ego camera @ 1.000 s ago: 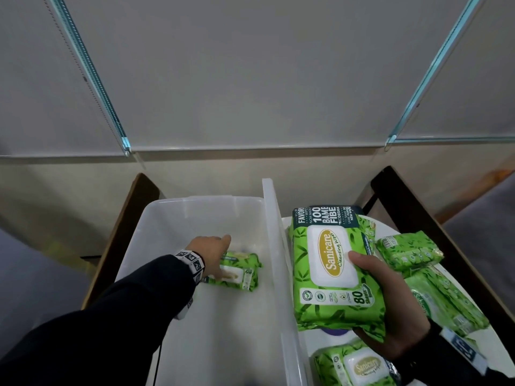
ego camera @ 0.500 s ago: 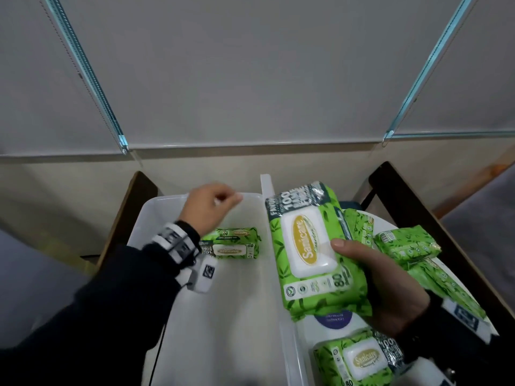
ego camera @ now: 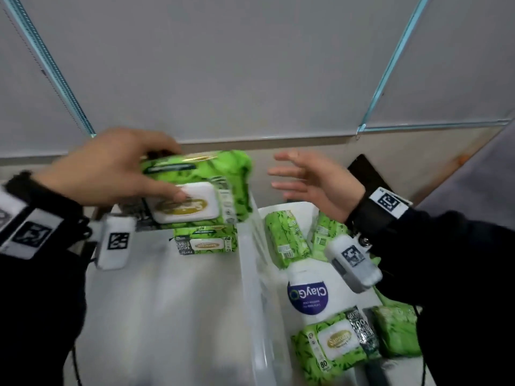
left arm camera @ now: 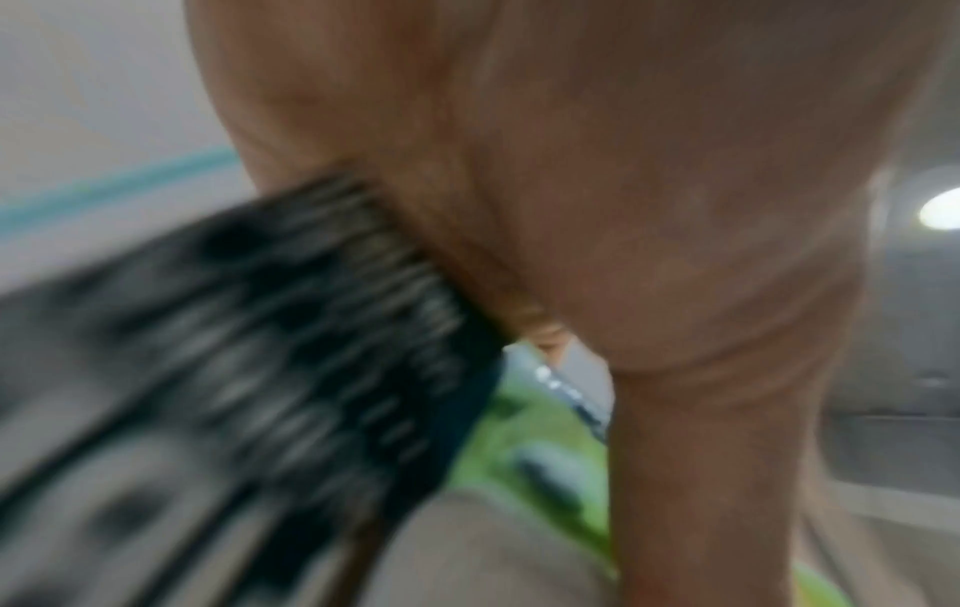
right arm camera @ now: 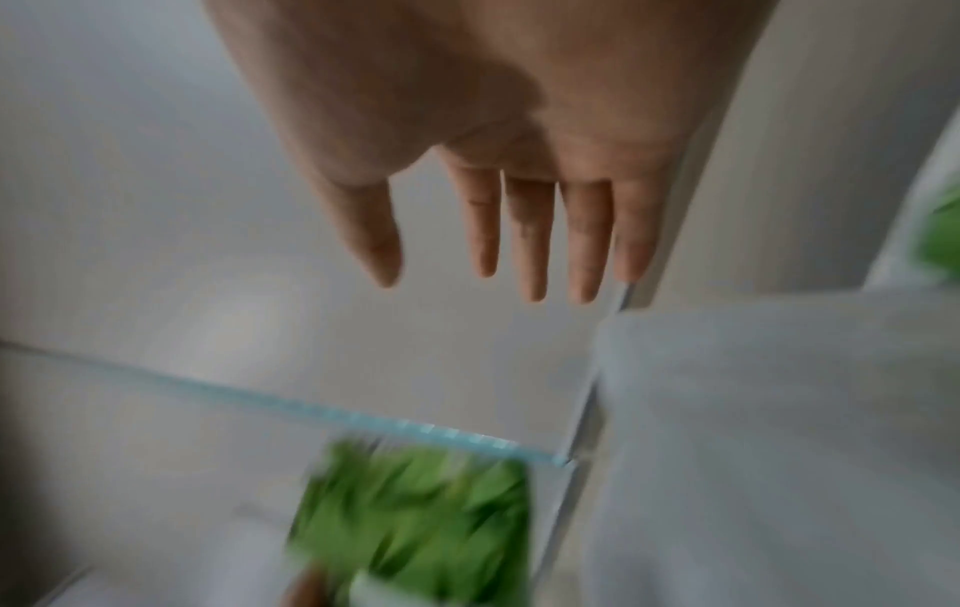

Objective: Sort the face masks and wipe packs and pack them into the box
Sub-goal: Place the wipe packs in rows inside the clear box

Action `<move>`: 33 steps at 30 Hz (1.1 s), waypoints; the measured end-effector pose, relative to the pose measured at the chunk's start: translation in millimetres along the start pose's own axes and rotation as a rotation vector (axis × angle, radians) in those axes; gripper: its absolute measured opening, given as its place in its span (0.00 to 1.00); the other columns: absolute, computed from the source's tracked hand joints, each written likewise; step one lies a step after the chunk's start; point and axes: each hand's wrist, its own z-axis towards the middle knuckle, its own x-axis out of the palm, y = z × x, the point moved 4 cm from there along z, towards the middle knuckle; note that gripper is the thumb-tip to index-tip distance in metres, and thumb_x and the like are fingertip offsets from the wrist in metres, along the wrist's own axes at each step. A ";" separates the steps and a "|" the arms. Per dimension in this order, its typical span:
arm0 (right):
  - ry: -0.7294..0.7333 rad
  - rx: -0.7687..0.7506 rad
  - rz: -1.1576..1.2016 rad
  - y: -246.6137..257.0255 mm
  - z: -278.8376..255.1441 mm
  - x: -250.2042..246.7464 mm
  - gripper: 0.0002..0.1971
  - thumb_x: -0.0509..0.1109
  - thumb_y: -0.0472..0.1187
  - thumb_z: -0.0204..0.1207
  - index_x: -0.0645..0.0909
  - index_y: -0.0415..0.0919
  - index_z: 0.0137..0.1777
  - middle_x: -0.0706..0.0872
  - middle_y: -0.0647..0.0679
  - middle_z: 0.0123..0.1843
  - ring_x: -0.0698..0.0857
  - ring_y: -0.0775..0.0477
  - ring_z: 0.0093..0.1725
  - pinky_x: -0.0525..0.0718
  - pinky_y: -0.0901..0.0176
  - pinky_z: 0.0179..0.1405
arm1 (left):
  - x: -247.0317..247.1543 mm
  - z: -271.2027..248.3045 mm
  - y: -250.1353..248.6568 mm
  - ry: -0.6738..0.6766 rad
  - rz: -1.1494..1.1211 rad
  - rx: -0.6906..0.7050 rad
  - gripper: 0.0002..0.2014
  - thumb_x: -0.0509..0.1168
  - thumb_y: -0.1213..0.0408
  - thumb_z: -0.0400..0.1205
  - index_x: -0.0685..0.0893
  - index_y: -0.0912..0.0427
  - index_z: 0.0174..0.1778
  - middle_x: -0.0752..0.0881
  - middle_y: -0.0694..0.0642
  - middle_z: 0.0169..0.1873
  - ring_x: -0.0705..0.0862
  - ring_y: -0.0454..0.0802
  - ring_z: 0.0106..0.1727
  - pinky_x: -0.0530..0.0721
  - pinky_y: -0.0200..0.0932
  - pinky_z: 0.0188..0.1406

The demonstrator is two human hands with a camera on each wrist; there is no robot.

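My left hand (ego camera: 156, 174) grips a large green wipe pack (ego camera: 200, 190) by its left end, thumb on the white lid, and holds it in the air above the far end of the clear plastic box (ego camera: 250, 274). A smaller green wipe pack (ego camera: 207, 243) lies inside the box below it. My right hand (ego camera: 295, 176) hovers to the right of the held pack with fingers spread and holds nothing. The right wrist view shows the straight fingers (right arm camera: 524, 230) and the blurred green pack (right arm camera: 415, 517). The left wrist view is blurred; my left hand (left arm camera: 597, 185) fills it.
To the right of the box, on a white surface (ego camera: 306, 207), lie several green wipe packs (ego camera: 284, 240), a white ClayGo pack (ego camera: 308, 296) and a large Sanicare pack (ego camera: 334, 344). Dark wooden frame edges (ego camera: 365, 174) flank the area. A pale wall stands behind.
The large wipe pack has passed from my right hand to my left hand, which came up out of the box. My right hand has let go and spread its fingers.
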 end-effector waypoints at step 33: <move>-0.450 0.521 0.113 -272.4 46.2 -108.8 0.27 0.72 0.52 0.76 0.79 0.41 0.73 0.86 0.33 0.64 0.85 0.34 0.56 0.84 0.39 0.57 | 296.6 4.2 123.8 0.032 -0.048 -0.364 0.21 0.74 0.46 0.79 0.86 0.43 0.69 0.86 0.43 0.65 0.83 0.48 0.65 0.79 0.43 0.65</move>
